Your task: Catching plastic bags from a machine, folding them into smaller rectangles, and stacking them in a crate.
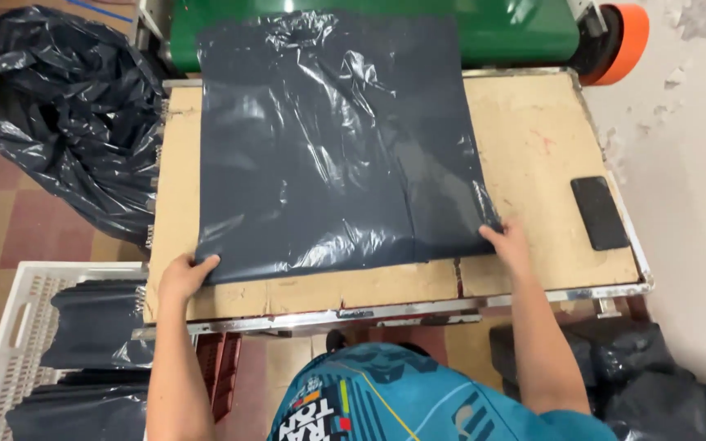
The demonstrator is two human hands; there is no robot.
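A large dark grey plastic bag [328,147] lies flat on a cardboard-covered work table [533,139]. Its far end reaches over the table's back edge toward a green machine [516,28]. My left hand [183,273] grips the bag's near left corner. My right hand [507,243] pinches the near right corner. Both hands rest on the table top at the bag's front edge.
A black phone [599,212] lies on the table at right. A full black rubbish bag [59,114] sits on the floor at left. A white plastic crate [10,343] with folded dark bags stands at lower left. More dark bags [655,384] lie at lower right.
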